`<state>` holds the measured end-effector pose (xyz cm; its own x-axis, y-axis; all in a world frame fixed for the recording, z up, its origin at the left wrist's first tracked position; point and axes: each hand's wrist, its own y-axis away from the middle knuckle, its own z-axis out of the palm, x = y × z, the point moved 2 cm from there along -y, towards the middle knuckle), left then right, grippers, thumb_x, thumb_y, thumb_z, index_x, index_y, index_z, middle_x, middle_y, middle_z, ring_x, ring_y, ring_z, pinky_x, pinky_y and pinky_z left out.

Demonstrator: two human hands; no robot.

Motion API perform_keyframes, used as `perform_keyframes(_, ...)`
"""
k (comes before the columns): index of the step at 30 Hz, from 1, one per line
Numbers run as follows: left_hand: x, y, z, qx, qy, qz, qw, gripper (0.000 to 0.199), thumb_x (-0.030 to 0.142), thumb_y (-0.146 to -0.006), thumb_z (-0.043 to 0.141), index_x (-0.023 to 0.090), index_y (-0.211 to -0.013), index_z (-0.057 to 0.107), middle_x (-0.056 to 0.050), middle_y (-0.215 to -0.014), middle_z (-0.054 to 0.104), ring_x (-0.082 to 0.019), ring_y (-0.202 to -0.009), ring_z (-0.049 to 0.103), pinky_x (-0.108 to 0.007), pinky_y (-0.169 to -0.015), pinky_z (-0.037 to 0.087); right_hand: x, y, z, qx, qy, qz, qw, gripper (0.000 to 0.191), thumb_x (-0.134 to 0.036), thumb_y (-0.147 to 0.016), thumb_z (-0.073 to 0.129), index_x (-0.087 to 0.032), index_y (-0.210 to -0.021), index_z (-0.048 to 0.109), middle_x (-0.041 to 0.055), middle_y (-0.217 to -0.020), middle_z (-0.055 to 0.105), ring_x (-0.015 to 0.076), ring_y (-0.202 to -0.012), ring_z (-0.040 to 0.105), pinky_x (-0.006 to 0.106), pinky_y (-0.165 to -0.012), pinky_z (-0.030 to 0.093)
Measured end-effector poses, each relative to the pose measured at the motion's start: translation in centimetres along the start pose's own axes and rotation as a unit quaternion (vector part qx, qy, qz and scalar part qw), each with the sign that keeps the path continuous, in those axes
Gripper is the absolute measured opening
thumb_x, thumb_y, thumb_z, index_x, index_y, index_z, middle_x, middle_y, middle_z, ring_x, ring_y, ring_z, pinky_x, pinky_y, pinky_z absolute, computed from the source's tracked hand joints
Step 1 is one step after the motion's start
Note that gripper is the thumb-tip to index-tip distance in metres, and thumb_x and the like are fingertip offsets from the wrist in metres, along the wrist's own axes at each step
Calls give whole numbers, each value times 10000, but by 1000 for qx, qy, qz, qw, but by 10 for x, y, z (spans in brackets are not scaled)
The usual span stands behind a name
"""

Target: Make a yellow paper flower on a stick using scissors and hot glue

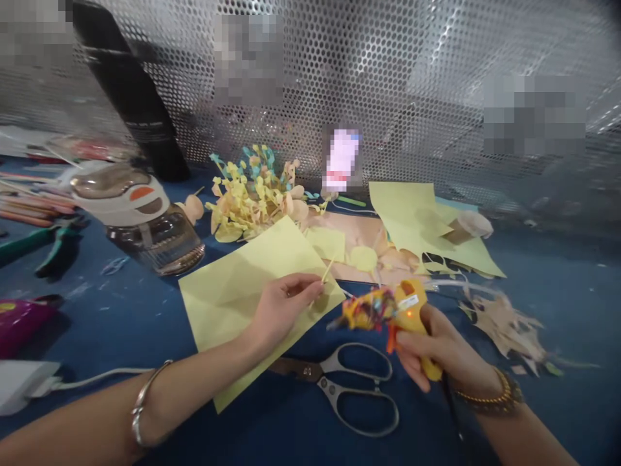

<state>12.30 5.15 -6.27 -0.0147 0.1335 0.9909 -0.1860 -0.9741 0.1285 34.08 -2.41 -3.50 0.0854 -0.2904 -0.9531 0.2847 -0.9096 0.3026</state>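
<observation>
Strip of thin yellow material, upright-ish and leaning away to the right, pokes out of the pinched thumb and forefinger of the left hand. From where I'm standing it's over the right corner of a yellow paper sheet, and I can't tell whether those fingers touch the paper.

What matters most here, I'd judge, is the gap to the hot glue gun. The right hand has its fingers curled round the handle, just behind the orange trigger. The gun lies crosswise, its nozzle aimed left and dipping a little, so its line passes on the near side of the strip, close but seemingly apart; the tip is too blurred to be sure. The strip slants across that line rather than along it, and the left hand is plainly the nearer one.

On the near side of both hands, scissors rest with loops to the right, blades by the sheet's edge. Beyond the sheet sits a cluster of paper flowers, with a glass jar to its left.
</observation>
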Motion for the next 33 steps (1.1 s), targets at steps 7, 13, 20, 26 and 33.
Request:
perform_keyframes(7, 0, 0, -1, 0, -13, -13, 1000, 180, 332, -726, 705, 169, -796, 737, -23, -679, 692, -137, -625, 589, -245, -596, 455, -9, 10, 10, -107, 58, 96, 988, 172, -250, -668, 728, -166, -794, 646, -46, -538, 589, 53, -354, 481, 140, -335, 402)
perform_keyframes(13, -2, -1, -1, 10, -10, -1, 1000, 204, 358, -716, 711, 174, -799, 739, -43, -741, 725, -166, -685, 628, -266, -652, 480, -15, 7, 10, 120, 126, -73, 982, 198, -350, -757, 669, -166, -690, 641, -34, -443, 521, 100, -388, 490, 208, -396, 444)
perform_keyframes(20, 4, 2, -1, -7, -32, 22, 999, 199, 352, -739, 681, 169, -801, 732, -29, -690, 693, -157, -644, 593, -263, -610, 458, -1, 2, 4, 191, 183, -105, 959, 292, -413, -833, 604, -173, -992, 652, -11, -573, 554, 139, -489, 529, 260, -472, 473)
perform_keyframes(26, 5, 2, 0, -2, -22, 5, 1000, 178, 329, -741, 687, 170, -809, 727, -30, -712, 697, -148, -655, 591, -265, -620, 454, -3, -3, 9, 153, 164, -72, 972, 301, -431, -864, 550, -173, -991, 635, -19, -528, 554, 140, -477, 536, 260, -480, 460)
perform_keyframes(33, 1, 1, -1, -8, -5, -6, 1000, 153, 320, -745, 690, 186, -808, 727, -17, -700, 701, -133, -643, 587, -252, -611, 454, 2, -4, 12, 163, 193, -74, 965, 255, -430, -874, 534, -203, -936, 630, -2, -573, 575, 156, -493, 566, 283, -504, 489)
